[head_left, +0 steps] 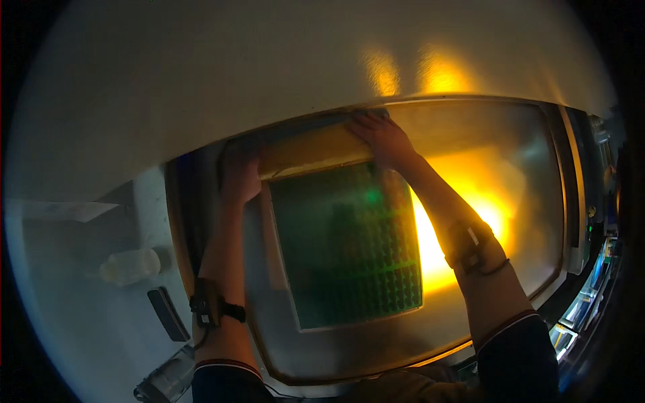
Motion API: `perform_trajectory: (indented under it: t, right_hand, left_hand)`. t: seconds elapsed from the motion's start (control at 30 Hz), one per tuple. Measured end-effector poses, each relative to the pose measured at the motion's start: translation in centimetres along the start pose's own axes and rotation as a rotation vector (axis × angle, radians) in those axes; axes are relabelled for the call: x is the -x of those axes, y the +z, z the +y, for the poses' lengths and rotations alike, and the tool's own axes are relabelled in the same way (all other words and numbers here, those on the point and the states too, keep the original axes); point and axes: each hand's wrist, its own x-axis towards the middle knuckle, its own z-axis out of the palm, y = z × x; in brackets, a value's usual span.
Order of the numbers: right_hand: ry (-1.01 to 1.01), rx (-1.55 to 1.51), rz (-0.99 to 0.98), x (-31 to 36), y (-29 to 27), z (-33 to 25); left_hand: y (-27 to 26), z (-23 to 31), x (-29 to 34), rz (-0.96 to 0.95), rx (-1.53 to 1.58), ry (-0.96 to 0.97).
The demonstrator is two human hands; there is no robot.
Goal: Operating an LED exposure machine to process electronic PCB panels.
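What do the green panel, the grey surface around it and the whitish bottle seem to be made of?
Green panel: perhaps plastic or film, glossy; a soft bright spot shows.
Grey surface: maybe glass or metal, satin; amber glare spreads softly.
Bottle: likely plastic, matte; looks cloudy.

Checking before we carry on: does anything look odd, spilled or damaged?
No spill or damage stands out. The one oddity is the yellow glare right of the green panel, bright enough to wash out detail there.

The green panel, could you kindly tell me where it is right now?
In the head view, the green panel lies near the centre, below the left hand and right hand, just left of the yellow glow.
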Motion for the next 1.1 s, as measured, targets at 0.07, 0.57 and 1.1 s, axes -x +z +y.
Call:
perform_trajectory:
  t: [0.07,0.57,1.1]
  right_hand:
    - [-0.009,-0.01,0.037,0.1,1.0,0.2]
    - [-0.157,-0.332,-0.399,53.0,-5.2,-14.7]
    - [-0.12,-0.191,-0.16,59.2,-5.2,-10.0]
  left_hand:
    - [-0.2,0.7,0.4,-0.054,-0.008,-0.053]
    - [-4.1,25.1,46.5,-0.766,-0.02,0.157]
    - [-1.4,34.4,49.7,-0.539,0.053,0.088]
